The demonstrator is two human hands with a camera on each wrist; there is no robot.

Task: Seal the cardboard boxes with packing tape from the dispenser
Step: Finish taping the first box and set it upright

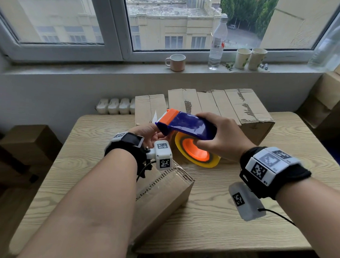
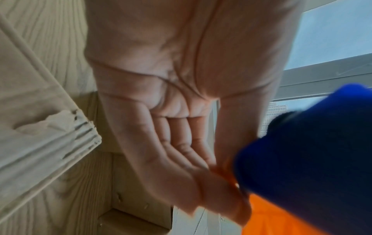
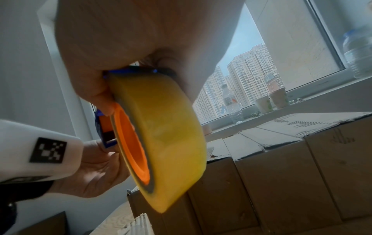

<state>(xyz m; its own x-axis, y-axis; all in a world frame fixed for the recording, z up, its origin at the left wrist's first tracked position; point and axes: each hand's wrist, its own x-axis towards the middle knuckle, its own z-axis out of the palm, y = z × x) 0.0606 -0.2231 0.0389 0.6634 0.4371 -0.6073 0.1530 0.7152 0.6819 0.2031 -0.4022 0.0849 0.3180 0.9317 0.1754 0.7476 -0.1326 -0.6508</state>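
Note:
My right hand [image 1: 222, 137] grips the tape dispenser [image 1: 187, 125] above the table. It has a blue body, an orange cutter end and a yellow tape roll [image 3: 167, 135] on an orange core. My left hand [image 1: 149, 134] lies palm up under the dispenser's front end. In the left wrist view its thumb and fingertips [image 2: 221, 198] close on the orange front part, blurred. A small cardboard box [image 1: 162, 191] lies under my left forearm with its torn flap edge up. Larger cardboard boxes [image 1: 235, 108] stand behind the dispenser at the table's far edge.
The wooden table [image 1: 239, 221] carries the boxes. On the windowsill stand a mug [image 1: 175, 62], a plastic bottle [image 1: 218, 42] and two paper cups [image 1: 250, 58]. More cartons [image 1: 336, 98] are stacked at the right. A radiator [image 1: 115, 106] sits behind the table.

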